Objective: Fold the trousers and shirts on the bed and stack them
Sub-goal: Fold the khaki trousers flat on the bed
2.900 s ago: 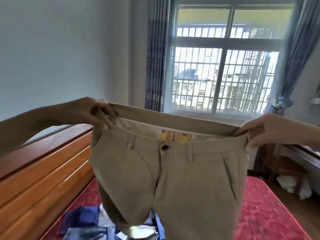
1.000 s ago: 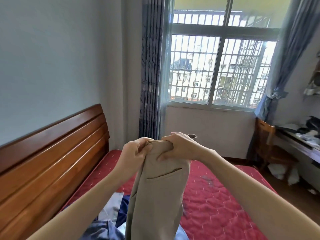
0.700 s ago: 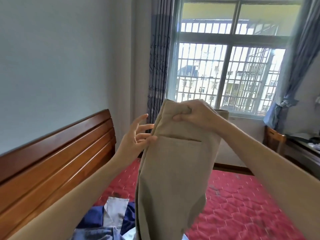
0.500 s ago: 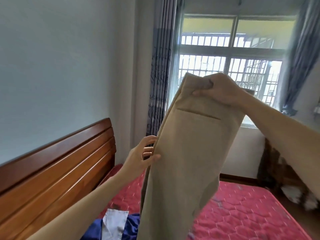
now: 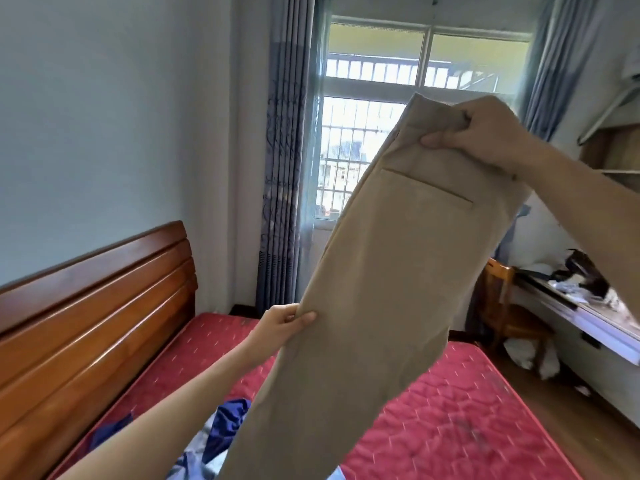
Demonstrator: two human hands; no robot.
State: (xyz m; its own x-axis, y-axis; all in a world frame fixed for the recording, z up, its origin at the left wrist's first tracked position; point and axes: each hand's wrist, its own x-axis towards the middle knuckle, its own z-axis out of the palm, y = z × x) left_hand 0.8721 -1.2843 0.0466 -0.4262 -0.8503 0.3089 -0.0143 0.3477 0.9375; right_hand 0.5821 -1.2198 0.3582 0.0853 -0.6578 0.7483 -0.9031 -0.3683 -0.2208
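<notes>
the beige trousers (image 5: 391, 289) are now folded in half along their length, leg over leg, and they hang in the air above the bed (image 5: 450, 427), tilted from upper right to lower left. a few seconds ago they were held open by the waistband with both hands far apart; then the two sides of the waist came together. since half a second ago the right hand (image 5: 485, 133) went higher and more to the right, and it grips the doubled waistband with curled fingers and thumb. the left hand (image 5: 280, 323), which was open against the cloth a moment before, slid down the left edge and now pinches that edge between thumb and fingers, about at the thigh part.

i think this means the first fold is done and the person is straightening the legs before laying the trousers down for the next folds. blue and white clothes (image 5: 221, 431) lie crumpled on the red mattress under the trousers, not yet folded, so most of the task remains. no stack is visible.
</notes>
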